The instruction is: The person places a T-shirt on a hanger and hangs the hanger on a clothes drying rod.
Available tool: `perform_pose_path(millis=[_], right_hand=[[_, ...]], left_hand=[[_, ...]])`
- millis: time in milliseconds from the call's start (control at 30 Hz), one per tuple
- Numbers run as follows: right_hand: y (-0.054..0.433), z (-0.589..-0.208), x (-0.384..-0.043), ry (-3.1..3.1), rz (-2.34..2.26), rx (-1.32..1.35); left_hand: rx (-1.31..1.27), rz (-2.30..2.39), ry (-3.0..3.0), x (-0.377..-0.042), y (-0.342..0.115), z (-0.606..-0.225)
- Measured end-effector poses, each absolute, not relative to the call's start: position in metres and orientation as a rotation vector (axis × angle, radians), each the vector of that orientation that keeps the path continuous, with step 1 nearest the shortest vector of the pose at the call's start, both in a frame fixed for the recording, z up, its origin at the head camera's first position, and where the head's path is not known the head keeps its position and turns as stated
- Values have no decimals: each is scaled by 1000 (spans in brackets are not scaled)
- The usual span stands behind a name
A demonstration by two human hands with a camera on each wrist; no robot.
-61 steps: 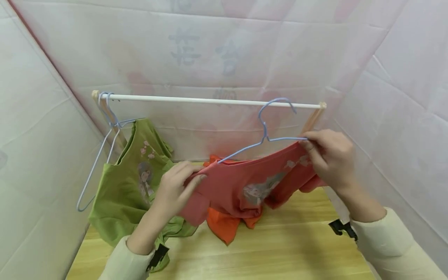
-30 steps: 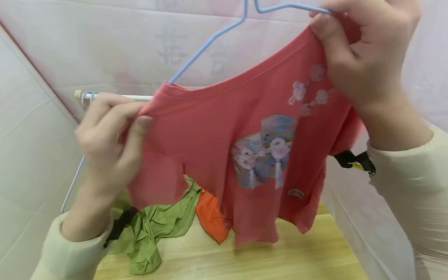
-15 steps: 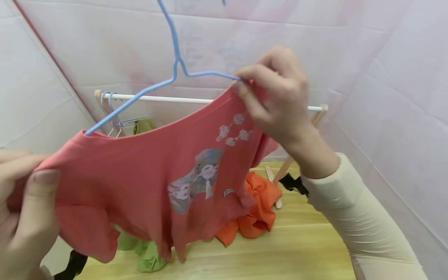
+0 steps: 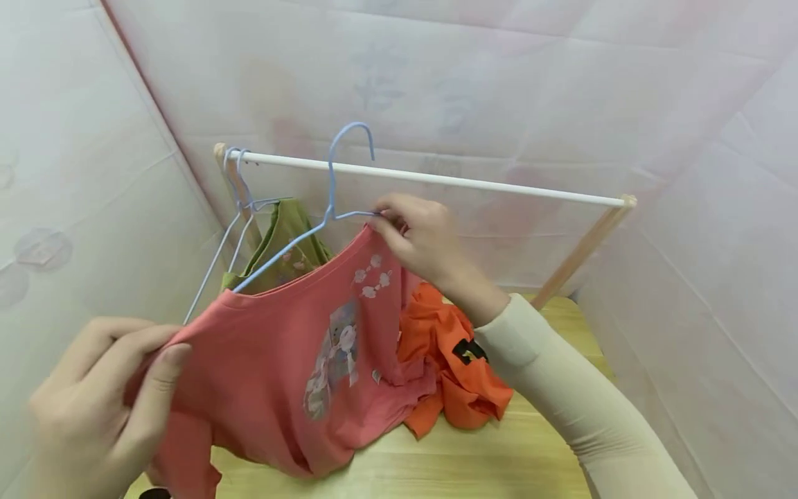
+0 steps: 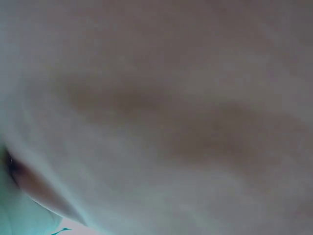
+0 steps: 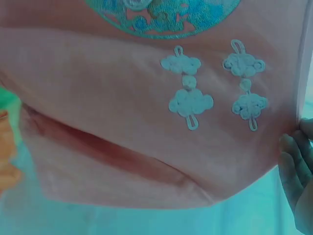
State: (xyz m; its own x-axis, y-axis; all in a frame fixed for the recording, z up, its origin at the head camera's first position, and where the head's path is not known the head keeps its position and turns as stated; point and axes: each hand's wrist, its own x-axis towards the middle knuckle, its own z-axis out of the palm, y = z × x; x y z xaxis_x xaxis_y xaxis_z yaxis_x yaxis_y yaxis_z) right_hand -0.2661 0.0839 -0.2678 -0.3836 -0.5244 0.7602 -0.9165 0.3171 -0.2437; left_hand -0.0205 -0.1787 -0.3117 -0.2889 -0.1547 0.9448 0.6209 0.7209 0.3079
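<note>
A coral-red shirt (image 4: 268, 360) with a patchwork motif hangs spread between both hands, a light-blue wire hanger (image 4: 283, 251) inside its neckline. My left hand (image 4: 106, 409) pinches the shirt's left shoulder between thumb and fingers. At the other shoulder, my right hand (image 4: 430, 239) grips the hanger's arm together with the cloth. The hanger's hook points up and overlaps the white rod (image 4: 474, 183) in the head view. White knot-like trims show on the shirt front (image 6: 132, 103) in the right wrist view. The left wrist view is filled by a blurred pale surface.
A green garment (image 4: 289, 232) hangs by the rod's left end, beside two blue hangers hooked there. An orange garment (image 4: 427, 322) lies crumpled on the wooden table (image 4: 436, 468). Wooden posts (image 4: 580, 253) carry the rod, with fabric walls behind and at both sides.
Both hands lifted the shirt and hanger up close to the camera, then lowered them and moved left along the rod. The hook now overlaps the rod's left half instead of its right.
</note>
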Motion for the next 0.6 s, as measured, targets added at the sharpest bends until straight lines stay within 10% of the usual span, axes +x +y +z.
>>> perform_pose_path(millis=[600], right_hand=[[-2, -303, -299, -2295, 1225, 1221]], left_hand=[[-257, -653, -2010, -26, -151, -318]])
